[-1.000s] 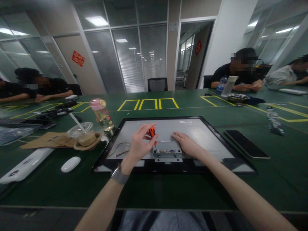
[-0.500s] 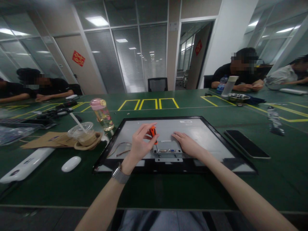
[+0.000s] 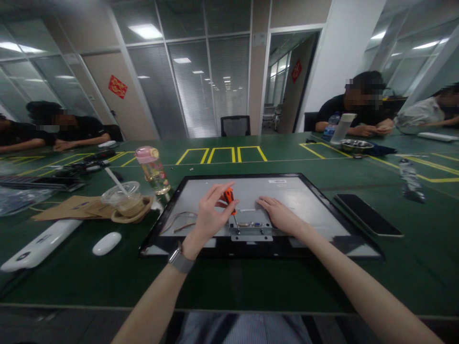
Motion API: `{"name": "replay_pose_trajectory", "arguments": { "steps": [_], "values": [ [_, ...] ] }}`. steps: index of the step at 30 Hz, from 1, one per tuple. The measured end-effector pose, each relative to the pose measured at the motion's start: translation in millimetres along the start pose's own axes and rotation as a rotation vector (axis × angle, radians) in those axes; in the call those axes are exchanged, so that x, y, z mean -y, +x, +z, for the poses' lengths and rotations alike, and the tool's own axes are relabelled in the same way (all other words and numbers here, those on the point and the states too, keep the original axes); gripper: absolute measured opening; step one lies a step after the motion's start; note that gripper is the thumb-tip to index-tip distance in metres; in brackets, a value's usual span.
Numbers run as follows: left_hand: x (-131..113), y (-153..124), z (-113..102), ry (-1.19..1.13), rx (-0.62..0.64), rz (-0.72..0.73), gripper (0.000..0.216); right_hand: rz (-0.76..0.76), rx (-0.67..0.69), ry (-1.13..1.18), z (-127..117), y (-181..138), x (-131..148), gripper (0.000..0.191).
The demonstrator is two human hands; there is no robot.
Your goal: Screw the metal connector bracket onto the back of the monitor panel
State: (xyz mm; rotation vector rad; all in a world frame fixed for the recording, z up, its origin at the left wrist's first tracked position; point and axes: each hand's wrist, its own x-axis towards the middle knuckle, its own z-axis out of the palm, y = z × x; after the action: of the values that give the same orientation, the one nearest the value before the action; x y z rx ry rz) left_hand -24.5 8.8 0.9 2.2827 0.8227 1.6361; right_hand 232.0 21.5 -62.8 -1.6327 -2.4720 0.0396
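A black-framed monitor panel (image 3: 315, 205) lies face down on the green table, its grey metal back up. Near its front edge sits a small metal connector bracket (image 3: 251, 231). My left hand (image 3: 210, 217) is closed round a small orange-handled screwdriver (image 3: 228, 197), held upright with its tip on the bracket's left end. My right hand (image 3: 281, 215) lies flat and open on the panel just right of the bracket, holding nothing. A thin cable (image 3: 181, 222) loops on the panel left of my left hand.
A white mouse (image 3: 105, 243), a white bar-shaped device (image 3: 39, 243), a plastic cup with straw (image 3: 120, 196) and a pink-lidded bottle (image 3: 152, 169) stand to the left. A black phone (image 3: 367, 215) lies to the right. Other people sit at the far left and far right.
Nothing has clearly moved; the view has drifted slightly, and both hands keep their places on the panel.
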Motion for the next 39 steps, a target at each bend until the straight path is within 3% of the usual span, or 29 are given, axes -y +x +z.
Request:
{"name": "replay_pose_trajectory", "arguments": {
  "steps": [13,15,19,21,25,30,36,39],
  "values": [
    [3,-2,-1,0.025,-0.024,0.004,0.036,0.010,0.004,0.002,-2,0,2,0.062],
    [6,0,-3,0.021,-0.104,-0.007,0.034,0.020,0.021,-0.015,-4,0,4,0.061],
    [15,8,-12,0.065,-0.395,-0.084,0.031,0.029,0.025,-0.018,-5,0,4,0.059],
    [21,13,-18,0.154,-0.415,-0.182,0.033,0.026,0.016,-0.017,-4,0,3,0.059],
    [39,16,-28,0.319,-0.267,-0.396,0.036,0.015,0.001,-0.009,-3,1,3,0.062],
    [67,12,-38,0.410,0.056,-0.557,0.030,0.024,0.013,0.014,-6,1,2,0.060],
    [74,4,-52,0.411,0.422,-0.599,0.007,0.020,-0.005,0.196,-17,2,-7,0.043],
    [72,2,-52,0.444,0.442,-0.512,0.004,0.031,0.021,0.335,-29,0,-14,0.037]
  ]
}}
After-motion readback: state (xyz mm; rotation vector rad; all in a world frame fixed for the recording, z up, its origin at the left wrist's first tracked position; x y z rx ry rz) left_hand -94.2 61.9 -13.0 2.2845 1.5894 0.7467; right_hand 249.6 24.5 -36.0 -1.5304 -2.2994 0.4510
